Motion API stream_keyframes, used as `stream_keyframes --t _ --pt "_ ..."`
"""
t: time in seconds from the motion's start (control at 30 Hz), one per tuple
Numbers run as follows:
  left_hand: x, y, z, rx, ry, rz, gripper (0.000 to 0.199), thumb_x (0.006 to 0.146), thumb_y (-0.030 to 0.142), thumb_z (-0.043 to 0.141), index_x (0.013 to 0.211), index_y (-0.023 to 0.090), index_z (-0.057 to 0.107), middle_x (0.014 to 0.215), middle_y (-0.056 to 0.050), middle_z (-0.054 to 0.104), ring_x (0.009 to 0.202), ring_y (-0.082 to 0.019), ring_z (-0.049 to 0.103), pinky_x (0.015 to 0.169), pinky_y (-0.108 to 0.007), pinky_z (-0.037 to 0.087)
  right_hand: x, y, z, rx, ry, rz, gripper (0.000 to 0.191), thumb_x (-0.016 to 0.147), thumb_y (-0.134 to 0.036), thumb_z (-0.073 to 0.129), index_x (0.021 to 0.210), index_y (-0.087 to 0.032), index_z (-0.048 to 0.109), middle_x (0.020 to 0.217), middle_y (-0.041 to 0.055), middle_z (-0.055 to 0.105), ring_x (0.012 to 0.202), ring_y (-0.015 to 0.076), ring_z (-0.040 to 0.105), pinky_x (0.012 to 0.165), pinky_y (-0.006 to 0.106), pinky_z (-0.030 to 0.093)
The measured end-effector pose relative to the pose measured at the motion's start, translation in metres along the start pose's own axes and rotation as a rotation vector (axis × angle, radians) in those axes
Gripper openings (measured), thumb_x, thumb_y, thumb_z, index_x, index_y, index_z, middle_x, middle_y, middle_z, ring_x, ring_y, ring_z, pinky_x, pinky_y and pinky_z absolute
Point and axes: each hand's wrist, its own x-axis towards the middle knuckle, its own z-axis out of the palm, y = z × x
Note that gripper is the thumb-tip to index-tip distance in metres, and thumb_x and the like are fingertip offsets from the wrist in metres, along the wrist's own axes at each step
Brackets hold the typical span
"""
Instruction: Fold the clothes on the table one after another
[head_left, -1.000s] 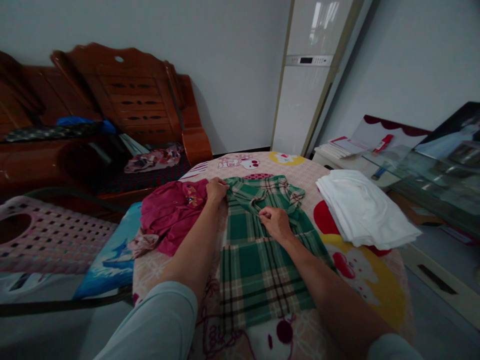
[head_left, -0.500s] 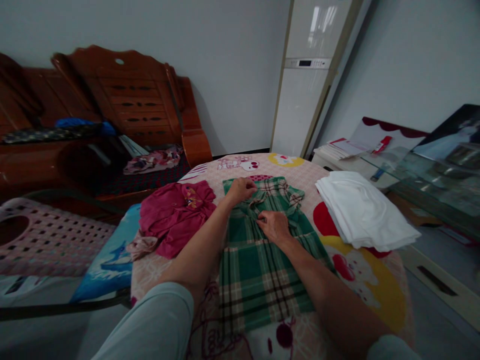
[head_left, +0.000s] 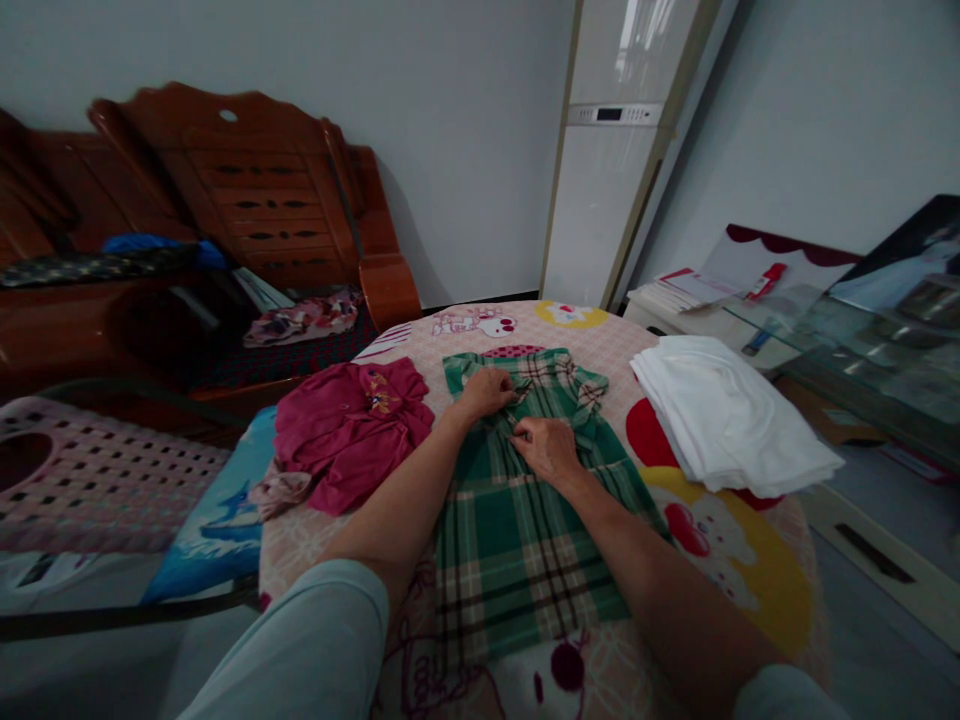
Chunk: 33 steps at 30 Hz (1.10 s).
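A green plaid dress (head_left: 525, 540) lies spread on the round table, its top end away from me and its skirt toward me. My left hand (head_left: 487, 390) is closed on the bodice near the neckline, fingers bent down into the cloth. Just below and to the right, my right hand (head_left: 547, 448) pinches a fold of the same dress at the middle of the bodice. The fingertips of both hands are close together. Whatever small detail lies between them is too small to make out.
A crumpled magenta garment (head_left: 352, 430) lies left of the dress. Folded white cloth (head_left: 727, 415) rests at the table's right edge. The patterned tablecloth (head_left: 720, 560) covers the table. A wooden chair (head_left: 255, 200) stands back left; a glass shelf (head_left: 885, 350) is at the right.
My left hand has come down slightly toward my right hand and onto the bodice cloth. The right hand keeps its pinch in nearly the same place.
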Motion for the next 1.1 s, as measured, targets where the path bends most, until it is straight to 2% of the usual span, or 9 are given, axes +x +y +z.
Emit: stream_keyframes --t 0.13,0.23,0.37,0.5,0.63,0.77,0.87,0.93,1.1 --pt "0.002 -0.005 -0.004 -0.406 -0.084 -0.223 0.012 0.076 0.014 0.063 0.064 0.016 0.063 0.059 -0.001 0.064 0.064 -0.016 0.066 0.068 -0.028 0.053 0.0 -0.001 -0.001 0.009 -0.014 0.015 0.017 0.086 -0.037 0.067 0.094 -0.025 0.076 0.091 0.0044 0.078 0.09 0.021 0.071 0.072 0.027 0.045" --pt "0.002 -0.01 -0.009 -0.726 -0.109 -0.393 0.011 0.075 0.012 0.063 0.065 0.015 0.059 0.059 0.001 0.064 0.055 -0.012 0.062 0.064 -0.026 0.054 0.001 -0.001 -0.002 0.004 -0.028 0.029 0.02 0.087 -0.038 0.067 0.099 -0.025 0.076 0.092 0.0053 0.078 0.089 0.0214 0.071 0.072 0.028 0.045" --pt "0.003 -0.017 -0.014 -0.928 -0.105 -0.463 0.003 0.075 0.013 0.063 0.072 0.015 0.062 0.069 -0.003 0.069 0.057 -0.009 0.063 0.065 -0.024 0.056 0.002 -0.002 -0.002 -0.018 -0.032 0.031 0.027 0.086 -0.04 0.067 0.107 -0.024 0.075 0.098 0.0071 0.078 0.093 0.0229 0.071 0.074 0.029 0.047" --pt "0.002 -0.018 -0.014 -1.029 -0.131 -0.469 0.007 0.076 0.01 0.057 0.074 0.015 0.061 0.069 -0.002 0.069 0.056 -0.008 0.062 0.067 -0.024 0.056 0.002 -0.002 -0.003 0.001 -0.025 0.022 0.029 0.089 -0.041 0.064 0.111 -0.024 0.074 0.104 0.0075 0.077 0.098 0.0231 0.071 0.079 0.029 0.048" --pt "0.001 -0.021 -0.011 -0.96 -0.186 -0.386 0.015 0.075 0.006 0.057 0.083 0.015 0.066 0.082 -0.002 0.071 0.062 -0.008 0.063 0.071 -0.024 0.056 0.001 -0.002 -0.003 0.008 -0.019 0.023 0.026 0.089 -0.037 0.065 0.11 -0.024 0.075 0.104 0.0071 0.077 0.098 0.0227 0.071 0.079 0.029 0.048" --pt "0.004 -0.028 -0.008 -0.7 -0.208 -0.166 0.033 0.067 0.003 0.062 0.097 0.015 0.07 0.094 -0.004 0.073 0.072 -0.011 0.064 0.076 -0.028 0.056 0.001 -0.002 -0.003 -0.012 -0.012 0.031 0.018 0.086 -0.035 0.068 0.097 -0.024 0.076 0.095 0.0064 0.078 0.093 0.0226 0.071 0.074 0.028 0.046" --pt "0.007 -0.032 -0.004 -0.356 -0.135 -0.013 0.038 0.067 0.007 0.065 0.103 0.016 0.072 0.093 -0.004 0.073 0.082 -0.017 0.065 0.086 -0.033 0.054 0.0 -0.002 -0.004 -0.04 0.006 0.058 0.014 0.084 -0.035 0.068 0.084 -0.023 0.075 0.086 0.0056 0.077 0.086 0.021 0.071 0.07 0.027 0.044" --pt "0.007 -0.033 0.001 -0.182 -0.049 0.056 0.035 0.069 0.012 0.068 0.104 0.019 0.072 0.101 -0.004 0.073 0.095 -0.021 0.065 0.096 -0.035 0.05 -0.001 -0.002 -0.005 -0.047 0.003 0.057 0.013 0.084 -0.033 0.068 0.079 -0.023 0.074 0.083 0.0051 0.077 0.083 0.0201 0.07 0.068 0.027 0.043" --pt "0.006 -0.033 0.01 0.0 0.102 0.08 0.029 0.079 0.021 0.068 0.108 0.017 0.07 0.117 -0.011 0.069 0.117 -0.026 0.059 0.108 -0.04 0.041 -0.001 -0.001 -0.008 -0.023 -0.023 0.059 0.015 0.081 -0.032 0.067 0.073 -0.022 0.074 0.08 0.0044 0.077 0.08 0.0194 0.07 0.066 0.026 0.042"
